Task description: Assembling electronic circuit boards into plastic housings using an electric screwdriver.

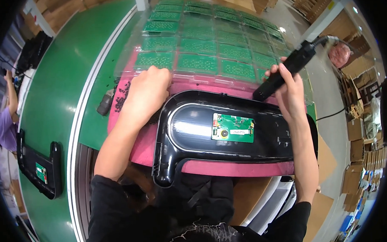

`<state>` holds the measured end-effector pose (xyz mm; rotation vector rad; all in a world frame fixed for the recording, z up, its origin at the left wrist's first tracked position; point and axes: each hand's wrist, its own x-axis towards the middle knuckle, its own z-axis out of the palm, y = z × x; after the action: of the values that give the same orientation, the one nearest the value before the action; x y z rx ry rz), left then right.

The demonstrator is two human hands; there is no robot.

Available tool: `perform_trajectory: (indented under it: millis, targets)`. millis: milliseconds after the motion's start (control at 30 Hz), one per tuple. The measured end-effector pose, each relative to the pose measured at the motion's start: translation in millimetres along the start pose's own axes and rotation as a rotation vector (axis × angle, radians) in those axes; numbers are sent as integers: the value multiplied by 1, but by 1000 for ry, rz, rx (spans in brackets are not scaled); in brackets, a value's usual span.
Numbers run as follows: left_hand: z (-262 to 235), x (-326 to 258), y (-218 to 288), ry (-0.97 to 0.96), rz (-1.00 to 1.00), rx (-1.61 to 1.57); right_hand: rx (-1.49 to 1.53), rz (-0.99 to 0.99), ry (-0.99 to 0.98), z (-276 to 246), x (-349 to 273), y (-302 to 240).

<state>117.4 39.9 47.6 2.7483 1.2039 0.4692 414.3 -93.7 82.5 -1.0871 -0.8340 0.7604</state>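
Note:
A glossy black plastic housing (190, 140) lies on a pink mat (139, 150) in front of me, with a green circuit board (234, 134) set in its middle. My right hand (291, 90) is wrapped round a black electric screwdriver (294, 64), which slants over the housing's far right edge, its cord end up and to the right. Beyond the housing's left end, my left hand (152, 88) is closed with its fingertips turned down and hidden; what they hold, if anything, does not show. Small black screws (121, 98) lie scattered on the mat beside that wrist.
Clear plastic trays (200, 80) with several green circuit boards stand behind the housing. A small dark object (105, 102) lies left of the screws. On the green conveyor (43, 105) at left rests another black housing (42, 175) with a board. Another person (6, 123) is at far left.

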Motion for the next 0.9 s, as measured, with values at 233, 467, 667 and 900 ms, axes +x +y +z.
perform_trajectory:
  millis: [233, 467, 667, 900]
  targets:
    - [-5, 9, -2, -76, 57, -60, 297, -276, 25, 27, -14, -34]
    - [-25, 18, 27, 23, 193, -648, 550, -342, -74, 43, -57, -62]
    - [-18, -2, 63, -376, 235, -1358, 490, -389, -147, 63, -86, -59]
    - [-13, -2, 66, -569, 173, -1543, 434, -475, -140, 77, -94, -64]
